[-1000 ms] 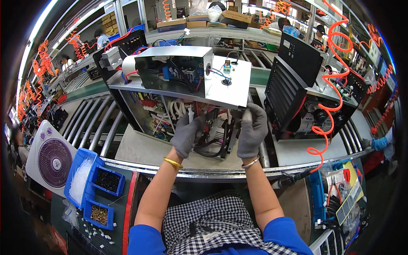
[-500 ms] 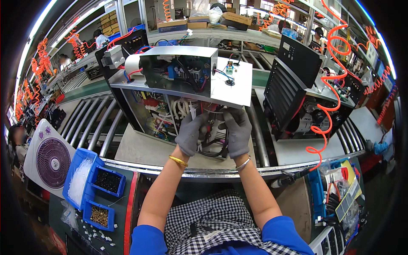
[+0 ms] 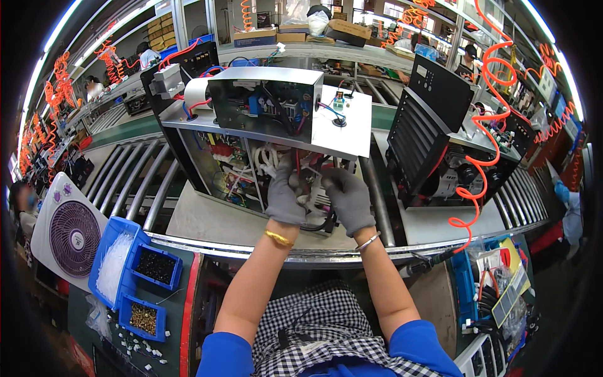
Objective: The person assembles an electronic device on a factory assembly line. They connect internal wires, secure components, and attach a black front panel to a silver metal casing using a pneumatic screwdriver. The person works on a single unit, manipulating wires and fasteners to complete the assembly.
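An open metal machine chassis (image 3: 341,133) stands in front of me, packed with boards, coils and wiring. Both my gloved hands are inside its lower right bay. My left hand (image 3: 286,198), in a grey glove, is closed among the wires beside a white sleeved wire bundle (image 3: 267,157). Its fingertips are partly hidden, and so is what they grip. Opposite it my right hand (image 3: 349,200), also gloved, has its fingers bent and pressed together below the top plate. What it pinches is too small to make out. A black cable (image 3: 323,225) loops under the hands.
A second black machine (image 3: 440,151) stands to the right, with an orange coiled hose (image 3: 480,160) hanging before it. Roller conveyor (image 3: 147,188) runs on both sides. Blue bins (image 3: 143,317) of small parts and a fan (image 3: 72,229) are at left. A power screwdriver (image 3: 424,264) lies near the right edge.
My left hand has shifted slightly right and turned inward. The right hand has moved a little down and left, away from the top plate's edge. The chassis has stayed in place.
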Demonstrator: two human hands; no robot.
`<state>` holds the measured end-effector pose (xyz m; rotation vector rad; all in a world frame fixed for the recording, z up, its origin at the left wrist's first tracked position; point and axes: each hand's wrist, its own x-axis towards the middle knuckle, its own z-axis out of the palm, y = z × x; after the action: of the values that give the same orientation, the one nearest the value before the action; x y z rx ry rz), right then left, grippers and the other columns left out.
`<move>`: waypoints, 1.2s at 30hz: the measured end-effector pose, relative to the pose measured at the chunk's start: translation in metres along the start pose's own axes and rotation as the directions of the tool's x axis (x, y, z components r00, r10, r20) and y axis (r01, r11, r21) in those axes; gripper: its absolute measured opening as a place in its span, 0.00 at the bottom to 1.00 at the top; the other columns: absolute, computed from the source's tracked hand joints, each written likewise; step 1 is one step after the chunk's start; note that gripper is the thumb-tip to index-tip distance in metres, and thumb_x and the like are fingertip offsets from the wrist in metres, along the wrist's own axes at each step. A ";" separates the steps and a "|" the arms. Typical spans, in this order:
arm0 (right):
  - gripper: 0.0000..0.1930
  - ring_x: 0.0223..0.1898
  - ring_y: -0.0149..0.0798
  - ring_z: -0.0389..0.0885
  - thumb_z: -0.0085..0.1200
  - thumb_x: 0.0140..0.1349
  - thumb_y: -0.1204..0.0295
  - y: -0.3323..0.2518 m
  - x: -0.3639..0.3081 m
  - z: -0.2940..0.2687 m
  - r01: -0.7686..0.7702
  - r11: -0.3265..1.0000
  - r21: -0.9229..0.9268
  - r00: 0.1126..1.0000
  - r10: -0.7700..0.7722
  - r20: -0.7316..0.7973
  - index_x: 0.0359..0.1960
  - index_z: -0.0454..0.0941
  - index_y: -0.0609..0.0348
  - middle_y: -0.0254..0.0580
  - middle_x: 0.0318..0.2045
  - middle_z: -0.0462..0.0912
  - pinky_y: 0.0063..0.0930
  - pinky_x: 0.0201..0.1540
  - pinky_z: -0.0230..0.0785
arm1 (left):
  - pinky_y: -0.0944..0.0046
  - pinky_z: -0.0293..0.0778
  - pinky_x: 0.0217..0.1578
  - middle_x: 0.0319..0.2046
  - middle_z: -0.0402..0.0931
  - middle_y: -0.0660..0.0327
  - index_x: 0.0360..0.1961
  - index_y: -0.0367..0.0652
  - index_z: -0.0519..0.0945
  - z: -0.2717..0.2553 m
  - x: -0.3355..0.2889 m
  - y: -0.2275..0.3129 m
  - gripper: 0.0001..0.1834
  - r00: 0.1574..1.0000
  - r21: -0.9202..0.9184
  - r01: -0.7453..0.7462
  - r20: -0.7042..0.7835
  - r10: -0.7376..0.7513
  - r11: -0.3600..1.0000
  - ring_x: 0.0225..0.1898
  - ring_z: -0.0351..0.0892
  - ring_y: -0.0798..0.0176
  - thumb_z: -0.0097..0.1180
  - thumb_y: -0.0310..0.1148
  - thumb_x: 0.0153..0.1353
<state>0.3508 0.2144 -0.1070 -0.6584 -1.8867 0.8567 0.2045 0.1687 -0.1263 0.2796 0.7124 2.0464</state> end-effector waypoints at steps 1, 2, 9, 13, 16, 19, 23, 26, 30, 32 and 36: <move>0.11 0.35 0.41 0.84 0.58 0.62 0.69 -0.002 -0.003 -0.001 -0.027 1.000 -0.009 0.999 0.027 0.028 0.43 0.82 0.60 0.47 0.34 0.85 0.32 0.40 0.74 | 0.74 0.53 0.09 0.14 0.59 0.74 0.36 0.51 0.77 0.006 -0.008 -0.005 0.14 0.982 0.144 -0.106 -0.138 0.126 0.984 0.10 0.53 0.77 0.48 0.47 0.71; 0.10 0.36 0.45 0.85 0.58 0.61 0.69 -0.002 -0.005 -0.001 -0.054 0.998 -0.016 0.997 0.054 0.054 0.43 0.82 0.58 0.48 0.34 0.84 0.33 0.40 0.75 | 0.74 0.52 0.10 0.15 0.63 0.73 0.36 0.50 0.78 0.008 -0.019 -0.006 0.12 0.964 0.168 -0.151 -0.192 0.183 0.974 0.11 0.55 0.77 0.55 0.46 0.68; 0.12 0.40 0.50 0.84 0.59 0.62 0.66 0.009 -0.014 0.015 0.043 0.999 0.010 0.995 -0.043 0.090 0.44 0.82 0.56 0.49 0.37 0.84 0.38 0.43 0.75 | 0.74 0.52 0.10 0.19 0.72 0.71 0.35 0.47 0.80 -0.022 -0.046 0.004 0.09 0.979 0.417 -0.167 -0.038 0.200 0.893 0.12 0.59 0.80 0.60 0.40 0.65; 0.12 0.38 0.43 0.84 0.59 0.62 0.68 0.009 -0.016 0.014 0.055 0.997 0.060 0.996 -0.059 0.072 0.44 0.82 0.60 0.47 0.38 0.84 0.33 0.41 0.75 | 0.76 0.50 0.11 0.20 0.72 0.71 0.39 0.45 0.78 -0.013 -0.044 0.026 0.08 0.994 0.465 0.099 -0.008 -0.108 0.880 0.11 0.57 0.80 0.56 0.38 0.67; 0.10 0.38 0.46 0.84 0.60 0.60 0.68 0.003 -0.014 0.010 0.115 0.992 0.047 0.991 -0.117 0.057 0.42 0.83 0.57 0.44 0.38 0.83 0.34 0.41 0.75 | 0.76 0.49 0.11 0.20 0.71 0.71 0.42 0.44 0.77 -0.013 -0.039 0.031 0.09 0.985 0.518 0.116 0.053 -0.167 0.848 0.12 0.55 0.80 0.56 0.37 0.68; 0.10 0.36 0.43 0.83 0.62 0.59 0.68 -0.003 -0.014 0.007 0.171 0.985 0.023 0.983 -0.172 0.060 0.40 0.83 0.58 0.41 0.37 0.82 0.32 0.39 0.74 | 0.77 0.49 0.11 0.19 0.69 0.72 0.43 0.44 0.77 -0.008 -0.040 0.026 0.09 0.996 0.533 -0.059 0.086 0.015 0.844 0.12 0.54 0.81 0.56 0.37 0.68; 0.09 0.35 0.41 0.82 0.63 0.58 0.68 -0.003 -0.016 0.010 0.140 0.990 0.024 0.990 -0.140 0.030 0.37 0.82 0.59 0.41 0.35 0.81 0.32 0.39 0.74 | 0.77 0.52 0.11 0.20 0.72 0.73 0.40 0.43 0.80 -0.013 -0.041 0.022 0.07 0.992 0.360 -0.025 0.122 -0.020 0.933 0.13 0.59 0.82 0.60 0.34 0.66; 0.10 0.35 0.41 0.82 0.63 0.58 0.67 -0.003 -0.016 0.016 0.113 0.993 0.022 0.994 -0.113 0.008 0.35 0.81 0.60 0.41 0.34 0.80 0.32 0.39 0.74 | 0.77 0.52 0.11 0.19 0.71 0.73 0.40 0.43 0.80 -0.011 -0.045 0.020 0.07 0.991 0.330 -0.008 0.128 -0.036 0.944 0.13 0.60 0.82 0.59 0.34 0.66; 0.12 0.35 0.41 0.82 0.64 0.58 0.64 0.000 -0.014 0.023 0.137 0.990 0.032 0.991 -0.137 -0.009 0.36 0.81 0.60 0.41 0.34 0.80 0.33 0.40 0.73 | 0.77 0.54 0.11 0.19 0.69 0.73 0.40 0.42 0.80 -0.015 -0.046 0.019 0.07 0.990 0.348 0.004 0.131 -0.053 0.937 0.13 0.60 0.82 0.59 0.34 0.66; 0.12 0.35 0.41 0.82 0.63 0.59 0.63 0.001 -0.013 0.027 0.094 0.995 0.045 0.996 -0.094 -0.004 0.36 0.81 0.60 0.41 0.33 0.80 0.33 0.40 0.73 | 0.77 0.54 0.12 0.19 0.70 0.73 0.40 0.42 0.80 -0.020 -0.044 0.022 0.08 0.983 0.329 0.047 0.154 -0.103 0.943 0.14 0.59 0.82 0.59 0.35 0.66; 0.10 0.36 0.43 0.82 0.62 0.59 0.66 0.004 -0.011 0.024 0.127 0.989 0.071 0.989 -0.131 0.067 0.37 0.81 0.59 0.42 0.33 0.81 0.34 0.40 0.73 | 0.76 0.51 0.12 0.18 0.66 0.74 0.40 0.43 0.78 -0.010 -0.052 0.030 0.09 0.987 0.460 0.042 0.117 -0.107 0.887 0.13 0.56 0.81 0.58 0.38 0.66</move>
<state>0.3343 0.2022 -0.1240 -0.4650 -1.9338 0.8653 0.2076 0.1090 -0.1128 0.6482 1.0971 1.7436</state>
